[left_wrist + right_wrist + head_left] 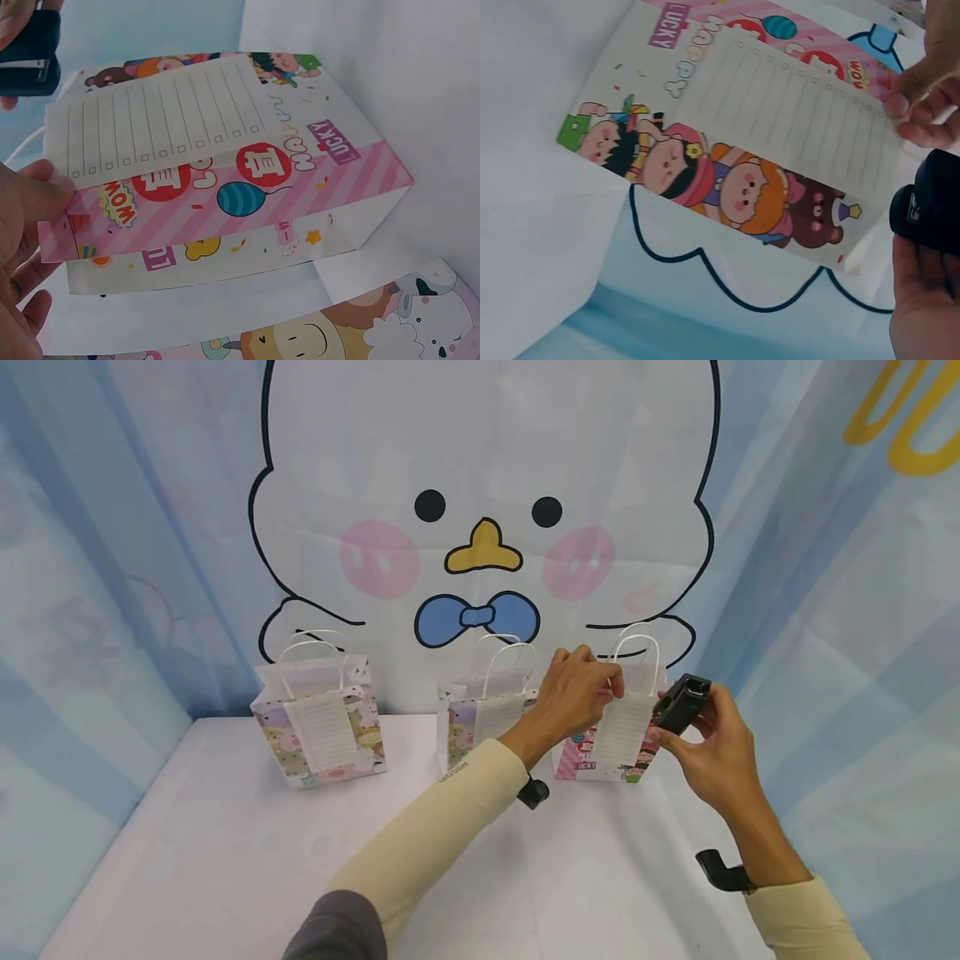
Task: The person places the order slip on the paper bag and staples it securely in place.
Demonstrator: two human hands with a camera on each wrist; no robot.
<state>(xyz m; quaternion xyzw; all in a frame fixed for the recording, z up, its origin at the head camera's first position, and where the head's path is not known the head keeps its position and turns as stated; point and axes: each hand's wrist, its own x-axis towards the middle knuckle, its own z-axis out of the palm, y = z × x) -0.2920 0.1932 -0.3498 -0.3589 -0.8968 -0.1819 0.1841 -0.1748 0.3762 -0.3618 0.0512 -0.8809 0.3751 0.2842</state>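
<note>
My left hand [573, 693] pinches the top edge of the right-hand gift bag [567, 768], a pink-striped paper bag with cartoon children. Its thumb [45, 196] lies at the corner of a lined white paper slip [165, 124] with small checkboxes, which sits against the bag's front panel. My right hand [716, 760] grips a black stapler [681, 703] just right of the bag's top edge. In the right wrist view, the stapler [934, 202] is close to the slip's upper end, with a gap between them. White handles [637, 639] rise above the bag.
Two more gift bags stand on the white table [187, 860]: one at the left [303, 760], one in the middle [459, 727] partly behind my left arm. Each has a lined slip on its front. A curtain with a cartoon chick [483, 460] hangs right behind them.
</note>
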